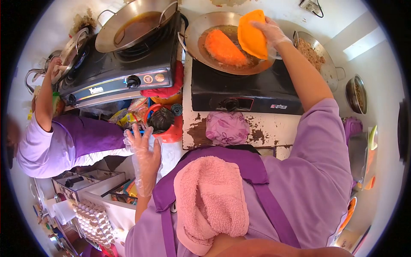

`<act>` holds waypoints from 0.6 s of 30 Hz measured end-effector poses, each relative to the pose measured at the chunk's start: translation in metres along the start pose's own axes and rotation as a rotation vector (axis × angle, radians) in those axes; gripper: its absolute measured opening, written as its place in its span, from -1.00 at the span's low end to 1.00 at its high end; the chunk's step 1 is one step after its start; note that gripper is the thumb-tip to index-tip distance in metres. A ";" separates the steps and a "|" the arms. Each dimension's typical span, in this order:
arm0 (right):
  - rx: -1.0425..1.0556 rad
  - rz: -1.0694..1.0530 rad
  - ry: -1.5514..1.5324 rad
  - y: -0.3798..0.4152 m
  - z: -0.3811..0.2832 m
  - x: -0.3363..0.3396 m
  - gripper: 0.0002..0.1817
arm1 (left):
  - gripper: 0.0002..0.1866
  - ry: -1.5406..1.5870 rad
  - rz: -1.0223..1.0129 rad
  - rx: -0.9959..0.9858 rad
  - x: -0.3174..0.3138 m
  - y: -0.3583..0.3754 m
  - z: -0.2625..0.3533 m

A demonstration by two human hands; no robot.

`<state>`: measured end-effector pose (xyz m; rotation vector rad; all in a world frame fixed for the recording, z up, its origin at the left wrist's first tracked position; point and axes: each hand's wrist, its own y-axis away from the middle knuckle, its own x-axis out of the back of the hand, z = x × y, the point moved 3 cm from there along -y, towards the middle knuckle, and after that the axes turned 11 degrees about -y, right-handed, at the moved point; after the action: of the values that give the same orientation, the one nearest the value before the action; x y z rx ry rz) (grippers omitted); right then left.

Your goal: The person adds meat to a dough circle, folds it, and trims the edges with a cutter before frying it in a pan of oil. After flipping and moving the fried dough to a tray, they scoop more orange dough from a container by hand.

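My right hand (270, 35), in a clear plastic glove, is closed on an orange half-moon pastry (252, 35), held upright over the right side of a wide wok (205, 25). A second orange pastry (223, 47) lies in the oil of that wok, to the left of the held one. The wok sits on a black stove (252, 88). Off to the lower left, my left hand (145, 154) wears a clear glove too, its fingers spread and nothing in them.
Another wok (135, 30) with brown oil is on the left stove (120, 73). A co-worker's hand (55, 68) is at a pan at the far left. A pan of minced filling (310, 53) stands right of my wok. A pink cloth bundle (227, 128) lies before the stove.
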<state>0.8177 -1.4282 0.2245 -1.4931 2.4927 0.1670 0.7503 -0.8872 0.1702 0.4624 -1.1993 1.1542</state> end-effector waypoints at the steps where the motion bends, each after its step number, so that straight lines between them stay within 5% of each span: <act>1: -0.018 -0.007 0.040 -0.002 0.001 -0.003 -0.38 | -0.54 0.002 -0.009 -0.002 -0.002 0.000 -0.001; 13: -0.189 -0.333 0.579 -0.031 0.010 -0.030 -0.49 | -0.54 -0.039 -0.061 0.031 -0.001 0.001 0.003; 18: -0.204 -0.241 0.651 -0.049 0.013 -0.025 -0.52 | -0.53 -0.039 -0.089 0.053 -0.002 0.002 0.005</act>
<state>0.8736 -1.4270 0.2193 -2.2065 2.7890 -0.1377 0.7468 -0.8913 0.1693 0.5759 -1.1724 1.1068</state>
